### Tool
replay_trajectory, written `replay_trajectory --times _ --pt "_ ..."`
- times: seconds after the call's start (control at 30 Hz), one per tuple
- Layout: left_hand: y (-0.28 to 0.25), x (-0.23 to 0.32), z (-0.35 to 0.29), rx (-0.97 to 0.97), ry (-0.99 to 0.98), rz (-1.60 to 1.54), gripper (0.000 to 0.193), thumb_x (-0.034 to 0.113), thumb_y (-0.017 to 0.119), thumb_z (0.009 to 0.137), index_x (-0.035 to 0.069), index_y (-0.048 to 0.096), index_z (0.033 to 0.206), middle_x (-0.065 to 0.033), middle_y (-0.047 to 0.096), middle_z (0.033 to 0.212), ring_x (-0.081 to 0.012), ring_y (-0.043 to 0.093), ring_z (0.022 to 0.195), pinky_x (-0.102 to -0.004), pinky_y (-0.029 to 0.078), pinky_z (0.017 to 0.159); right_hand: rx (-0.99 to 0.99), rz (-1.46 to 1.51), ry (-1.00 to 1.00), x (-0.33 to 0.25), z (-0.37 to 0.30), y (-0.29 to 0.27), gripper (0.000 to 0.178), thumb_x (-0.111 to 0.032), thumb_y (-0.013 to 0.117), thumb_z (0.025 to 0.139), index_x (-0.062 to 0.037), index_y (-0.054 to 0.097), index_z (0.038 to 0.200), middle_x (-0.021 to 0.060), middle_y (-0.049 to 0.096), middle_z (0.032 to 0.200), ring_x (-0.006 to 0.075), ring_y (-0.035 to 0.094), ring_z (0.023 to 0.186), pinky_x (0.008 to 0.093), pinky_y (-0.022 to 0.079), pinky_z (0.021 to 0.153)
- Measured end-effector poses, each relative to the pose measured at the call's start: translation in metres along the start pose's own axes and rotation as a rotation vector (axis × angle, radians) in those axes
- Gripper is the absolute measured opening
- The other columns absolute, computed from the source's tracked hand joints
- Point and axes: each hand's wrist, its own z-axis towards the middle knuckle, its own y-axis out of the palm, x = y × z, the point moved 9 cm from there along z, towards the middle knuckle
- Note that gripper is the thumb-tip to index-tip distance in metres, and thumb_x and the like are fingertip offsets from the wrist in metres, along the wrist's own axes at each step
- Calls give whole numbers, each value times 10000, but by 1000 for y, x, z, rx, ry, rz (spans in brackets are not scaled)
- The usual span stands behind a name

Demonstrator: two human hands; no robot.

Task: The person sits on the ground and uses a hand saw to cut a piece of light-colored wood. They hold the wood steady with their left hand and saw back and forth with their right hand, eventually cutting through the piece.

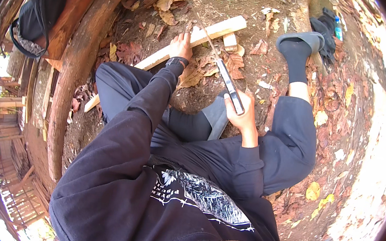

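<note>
I sit on the ground in dark clothes. My left hand (182,45) presses flat on a long pale wooden plank (221,28) that lies on the leaf-strewn dirt. My right hand (243,111) grips the handle of a long knife (228,79), whose thin blade points up and away, its tip touching the plank just right of my left hand. A black watch sits on my left wrist. A short wood offcut (230,41) lies beside the plank.
A thick curved log (73,75) runs down the left side. A black bag (37,12) rests on it at upper left. My socked foot in a grey sandal (302,40) is at upper right, next to dark cloth and a bottle (337,27). Dry leaves cover the ground.
</note>
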Motion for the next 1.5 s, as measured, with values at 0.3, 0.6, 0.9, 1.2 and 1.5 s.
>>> replay_trajectory --times 0.3,0.6,0.9,1.2,1.5 --pt "-4 -2 -5 -61 -48 11 472 101 723 839 69 611 1296 -158 689 1145 -347 681 1136 -470 520 979 4 -66 -1 -17 -1 15 144 -60 743 927 -26 652 821 126 610 608 299 654 522 399 495 556" --pt "6 -13 20 -382 -35 -157 459 192 732 803 32 546 1191 -259 775 1042 -468 779 959 -559 620 840 62 -75 5 -38 1 28 75 -14 748 909 -14 686 867 94 599 617 249 620 504 371 474 542" --pt "10 -19 29 -504 -21 -189 536 234 729 795 12 579 1260 -288 784 1001 -485 772 965 -564 617 855 5 -194 42 -73 13 61 61 -37 735 904 -19 684 875 165 629 648 355 706 586 414 520 576" --pt "15 -20 31 -529 -28 -208 524 215 699 805 8 558 1265 -322 772 1021 -516 755 989 -588 600 885 67 -179 16 -77 -39 22 135 -21 757 923 -14 660 829 130 594 612 331 667 521 401 493 539" --pt "16 -23 28 -541 -17 -177 567 255 720 844 23 566 1339 -294 788 1111 -472 773 1050 -553 620 909 40 -116 79 -64 -23 40 48 -34 721 889 -14 683 869 171 651 676 378 702 596 412 533 581"
